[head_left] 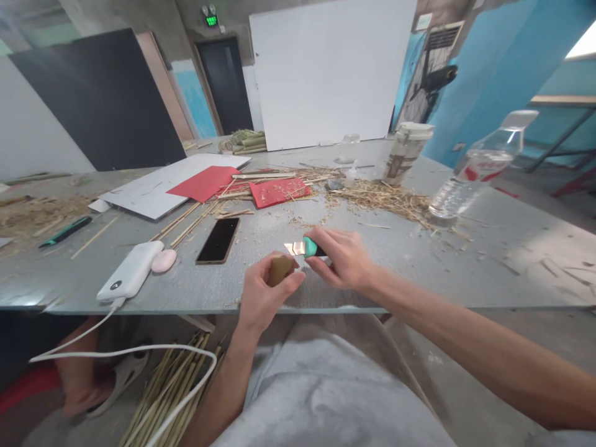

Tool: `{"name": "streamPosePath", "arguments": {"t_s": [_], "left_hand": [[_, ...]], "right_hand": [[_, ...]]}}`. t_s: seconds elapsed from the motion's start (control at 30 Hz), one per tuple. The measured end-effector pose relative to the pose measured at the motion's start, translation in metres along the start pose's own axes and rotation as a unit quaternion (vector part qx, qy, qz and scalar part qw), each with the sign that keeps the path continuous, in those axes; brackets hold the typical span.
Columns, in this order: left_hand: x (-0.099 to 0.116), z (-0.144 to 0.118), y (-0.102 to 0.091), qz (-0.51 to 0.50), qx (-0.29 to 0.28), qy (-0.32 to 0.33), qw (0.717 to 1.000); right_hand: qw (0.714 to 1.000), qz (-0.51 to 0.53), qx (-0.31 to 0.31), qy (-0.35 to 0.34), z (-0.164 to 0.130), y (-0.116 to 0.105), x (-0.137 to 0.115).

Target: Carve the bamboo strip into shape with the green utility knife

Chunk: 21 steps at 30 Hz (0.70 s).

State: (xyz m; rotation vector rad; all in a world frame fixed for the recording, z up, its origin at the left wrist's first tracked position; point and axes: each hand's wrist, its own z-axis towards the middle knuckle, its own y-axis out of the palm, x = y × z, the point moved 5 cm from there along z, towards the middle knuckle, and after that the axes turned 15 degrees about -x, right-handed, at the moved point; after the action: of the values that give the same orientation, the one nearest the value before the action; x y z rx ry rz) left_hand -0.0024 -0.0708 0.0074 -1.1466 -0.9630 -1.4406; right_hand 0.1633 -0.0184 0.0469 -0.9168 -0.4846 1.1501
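**Bare arms, grey clothes**

Both forearms are bare from the wrist up to where they leave the picture; no sleeve, watch, band or ring shows on either. The left hand (265,292) and right hand (342,257) are ungloved, with short, plain nails where they can be seen.

A light grey garment (326,391) covers the lap and fills the lower middle of the view. The cloth is soft and matte, faintly mottled with paler dusty patches, and folds run up it towards the table edge. No print, pocket or seam marking can be made out on it.
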Motion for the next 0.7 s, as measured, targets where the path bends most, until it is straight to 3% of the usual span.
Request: {"name": "streamPosePath", "arguments": {"t_s": [0.37, 0.7], "left_hand": [[0.0, 0.002, 0.004, -0.008, -0.04, -0.032, 0.999], [0.002, 0.002, 0.003, -0.001, -0.033, -0.015, 0.999]], "right_hand": [[0.999, -0.022, 0.004, -0.025, 0.0, 0.0, -0.002], [0.99, -0.091, -0.016, -0.105, 0.0, 0.004, -0.014]]}}
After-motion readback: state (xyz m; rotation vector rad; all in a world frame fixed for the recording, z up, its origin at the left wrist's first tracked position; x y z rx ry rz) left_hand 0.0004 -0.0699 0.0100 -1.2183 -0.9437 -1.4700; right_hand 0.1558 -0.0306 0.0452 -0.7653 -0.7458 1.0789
